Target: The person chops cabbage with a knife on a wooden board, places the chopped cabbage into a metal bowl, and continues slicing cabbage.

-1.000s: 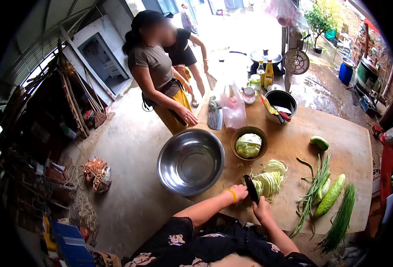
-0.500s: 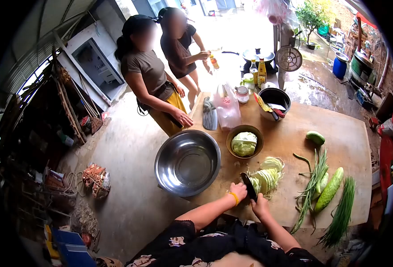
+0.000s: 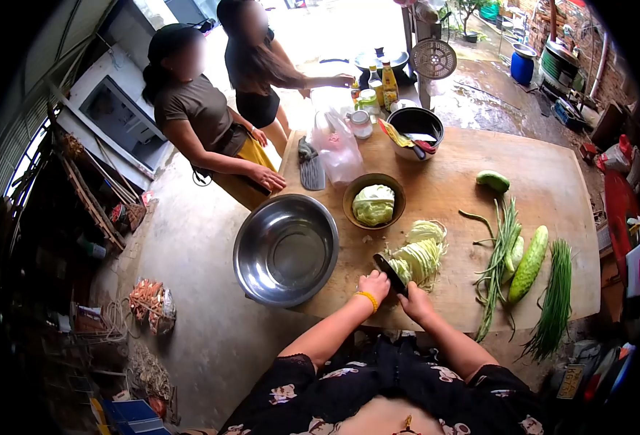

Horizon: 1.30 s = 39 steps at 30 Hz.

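My right hand (image 3: pixel 416 304) is closed around the handle end of a dark-bladed kitchen knife (image 3: pixel 388 271). The blade stands at the near-left end of a fanned row of sliced cabbage (image 3: pixel 416 259) on the wooden table (image 3: pixel 454 163). Close against the blade's left side is my left hand (image 3: pixel 374 285), a yellow band on its wrist. Its fingers are curled, and whatever lies under them is hidden. Just beyond the slices, a brown bowl (image 3: pixel 350 217) holds a piece of cabbage (image 3: pixel 373 204). A large steel basin (image 3: pixel 244 254) sits left of my left hand.
Cucumbers (image 3: pixel 529 264), long beans (image 3: pixel 495 272) and a bundle of thin green stalks (image 3: pixel 554 301) lie on the right. Farther back stand a dark pot (image 3: pixel 436 145) with utensils, a plastic bag (image 3: pixel 340 156), a jar (image 3: pixel 360 125) and bottles (image 3: pixel 389 85). Two people (image 3: pixel 200 119) stand at the far left.
My view has shifted, so the table sits higher and further left. The knife and both hands keep about the same place on the cabbage. The farther person's bottle now appears among the condiments.
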{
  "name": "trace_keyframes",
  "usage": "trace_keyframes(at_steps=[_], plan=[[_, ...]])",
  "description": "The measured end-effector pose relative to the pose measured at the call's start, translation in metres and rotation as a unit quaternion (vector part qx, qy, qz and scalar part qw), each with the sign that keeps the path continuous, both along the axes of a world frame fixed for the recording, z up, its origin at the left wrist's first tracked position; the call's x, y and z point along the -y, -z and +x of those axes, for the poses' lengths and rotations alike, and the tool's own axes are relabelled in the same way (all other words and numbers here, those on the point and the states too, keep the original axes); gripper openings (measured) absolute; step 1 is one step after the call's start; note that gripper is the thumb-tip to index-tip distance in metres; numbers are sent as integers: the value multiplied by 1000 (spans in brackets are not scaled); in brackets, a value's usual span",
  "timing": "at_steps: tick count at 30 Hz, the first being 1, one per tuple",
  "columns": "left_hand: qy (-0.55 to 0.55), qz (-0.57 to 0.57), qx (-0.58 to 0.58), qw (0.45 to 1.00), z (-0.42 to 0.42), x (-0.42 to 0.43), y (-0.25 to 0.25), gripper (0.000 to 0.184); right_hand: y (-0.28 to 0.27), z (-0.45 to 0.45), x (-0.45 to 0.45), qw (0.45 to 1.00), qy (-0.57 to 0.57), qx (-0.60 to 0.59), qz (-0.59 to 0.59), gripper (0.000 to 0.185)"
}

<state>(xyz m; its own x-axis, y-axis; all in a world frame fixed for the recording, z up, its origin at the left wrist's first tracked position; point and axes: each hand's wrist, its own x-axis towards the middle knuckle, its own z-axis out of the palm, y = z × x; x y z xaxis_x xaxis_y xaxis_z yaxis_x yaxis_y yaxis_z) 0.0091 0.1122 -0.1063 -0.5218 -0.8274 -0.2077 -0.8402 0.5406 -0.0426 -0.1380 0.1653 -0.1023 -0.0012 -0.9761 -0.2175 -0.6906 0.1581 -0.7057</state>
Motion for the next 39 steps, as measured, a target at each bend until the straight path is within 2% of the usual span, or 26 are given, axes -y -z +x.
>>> trace_keyframes(at_steps=[6,10,12,18,23,27,30,31,34,39], plan=[[11,-8,-12,1000,10,4,19,17,1,-4,10,999,-49,-1,-7,34],[13,-4,-28,1000,11,3,11,17,-6,-9,15,998,-66,-7,6,35],[35,-31,-71,996,14,3,8,11,-7,-10,18,997,-79,-2,19,35],[57,-29,-71,995,17,3,4,9,1,1,13,998,-47,-1,42,32],[43,-29,-68,996,18,3,11,10,-9,-10,18,998,-60,20,-14,31],[51,-24,-69,996,18,2,-3,11,-10,-5,13,996,-82,16,32,33],[54,-36,-77,995,18,3,3,10,7,-3,7,998,-44,6,47,33],[42,4,-57,997,16,6,3,9,12,-6,10,998,-54,5,35,33],[44,-21,-68,996,19,3,3,8,-5,-11,15,997,-74,11,-8,32],[59,-21,-86,994,22,1,-7,8,1,0,3,998,-47,5,34,31]])
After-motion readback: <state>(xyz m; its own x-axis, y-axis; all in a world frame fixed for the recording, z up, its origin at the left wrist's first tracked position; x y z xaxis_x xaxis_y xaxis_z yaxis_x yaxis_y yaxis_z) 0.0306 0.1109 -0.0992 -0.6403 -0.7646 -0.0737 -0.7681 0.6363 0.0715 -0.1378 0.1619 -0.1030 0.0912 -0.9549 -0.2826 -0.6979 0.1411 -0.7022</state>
